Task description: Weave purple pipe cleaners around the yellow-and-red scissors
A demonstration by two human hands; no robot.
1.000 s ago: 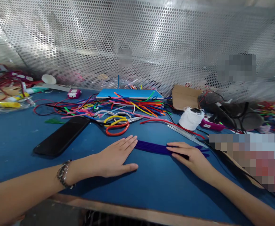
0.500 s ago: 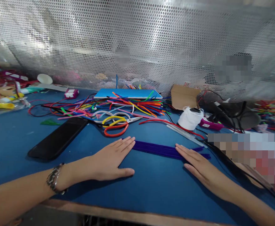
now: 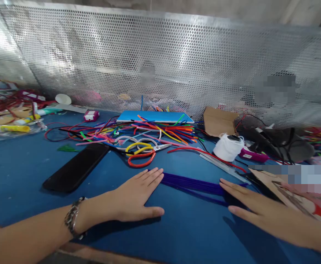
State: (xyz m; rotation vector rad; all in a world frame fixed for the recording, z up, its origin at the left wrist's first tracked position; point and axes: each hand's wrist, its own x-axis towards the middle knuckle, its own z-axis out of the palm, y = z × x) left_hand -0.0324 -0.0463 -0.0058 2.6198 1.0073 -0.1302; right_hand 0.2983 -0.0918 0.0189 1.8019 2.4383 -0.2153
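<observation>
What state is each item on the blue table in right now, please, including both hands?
Bundle of purple pipe cleaners, straight, lying flat.
Left hand, open, flat on the blue table, fingertips at the bundle's end.
Right hand, open, flat over the bundle's other end.
Yellow-and-red-handled scissors, blades shut.
Black smartphone, screen dark, lying flat.
White thread spool, upright.

Bare forearms; metal link bracelet (image 3: 73, 222) by left hand (image 3: 137, 196)

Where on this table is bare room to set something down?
Bare mat left of the phone, and in front of the purple stems, between the left hand and right hand. Crowded behind: scissors, pipe-cleaner pile, spool.
</observation>
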